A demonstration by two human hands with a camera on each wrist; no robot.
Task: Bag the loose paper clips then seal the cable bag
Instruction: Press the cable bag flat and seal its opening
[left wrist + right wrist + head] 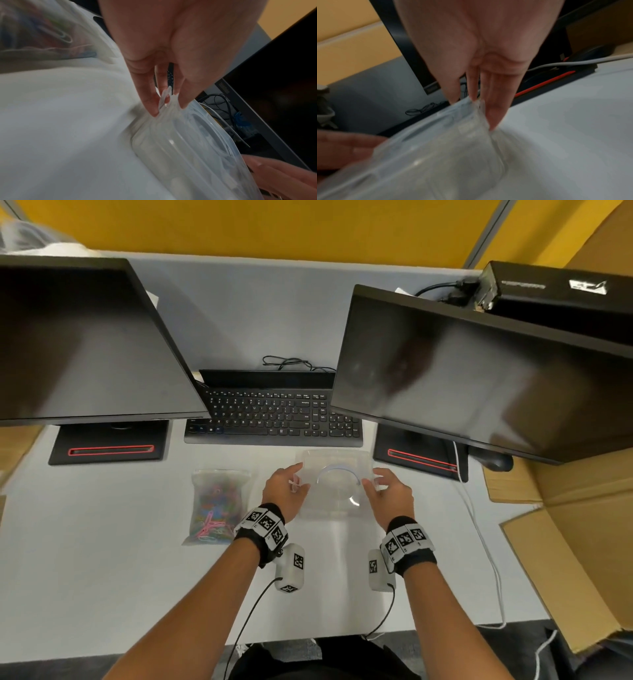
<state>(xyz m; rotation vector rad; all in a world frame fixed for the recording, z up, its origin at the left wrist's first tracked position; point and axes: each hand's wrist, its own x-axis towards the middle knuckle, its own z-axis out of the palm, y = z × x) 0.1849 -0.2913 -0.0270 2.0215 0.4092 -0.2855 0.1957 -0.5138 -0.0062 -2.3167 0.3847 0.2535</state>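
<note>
A clear cable bag (337, 484) with a coiled white cable inside is held just above the white desk, in front of the keyboard. My left hand (289, 486) pinches its left edge (164, 100) between thumb and fingers. At the bag's right edge (477, 108) my right hand (385, 491) pinches the plastic in its fingertips. A clear zip bag of coloured paper clips (215, 505) lies flat on the desk left of my left hand, seen blurred in the left wrist view (39, 35).
A black keyboard (274, 416) lies behind the bags, between two dark monitors (85, 344) (479, 378) on black stands. A white cable (479, 529) runs down the desk's right side beside cardboard boxes (565, 542). Bare desk lies toward the near edge.
</note>
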